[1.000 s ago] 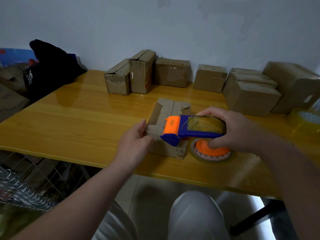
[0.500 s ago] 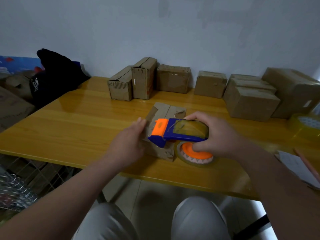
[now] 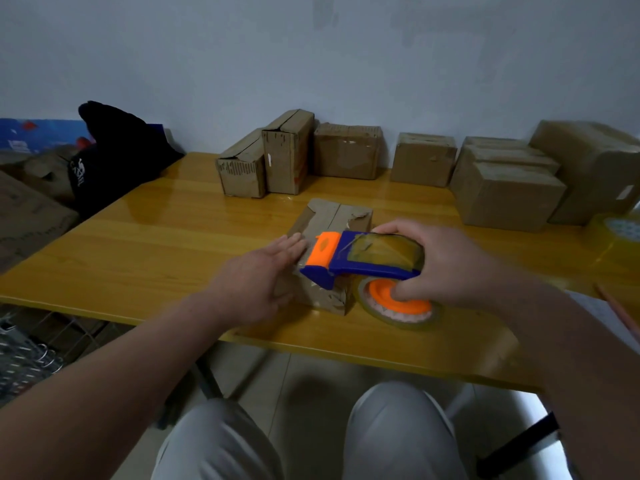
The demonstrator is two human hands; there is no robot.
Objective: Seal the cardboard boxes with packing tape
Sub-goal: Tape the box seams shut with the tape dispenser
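Observation:
A small worn cardboard box (image 3: 337, 216) lies on the yellow table (image 3: 145, 244) near its front edge. My right hand (image 3: 450, 265) grips a blue and orange tape dispenser (image 3: 360, 258) loaded with a roll of clear tape (image 3: 398, 306), its orange head over the box's near end. My left hand (image 3: 263, 275) rests flat against the box's left side, fingers straight. A strip of clear tape seems to run down the box's near face.
Several cardboard boxes (image 3: 349, 150) line the wall at the back of the table, with bigger ones (image 3: 505, 192) at the right. A spare tape roll (image 3: 620, 233) sits far right. A black cap (image 3: 114, 157) lies at the left. Paper and a pencil (image 3: 616, 310) are at the right edge.
My left hand has opened and laid flat on the box's left side. The dispenser in my right hand has stayed over the box's near end, shifting slightly.

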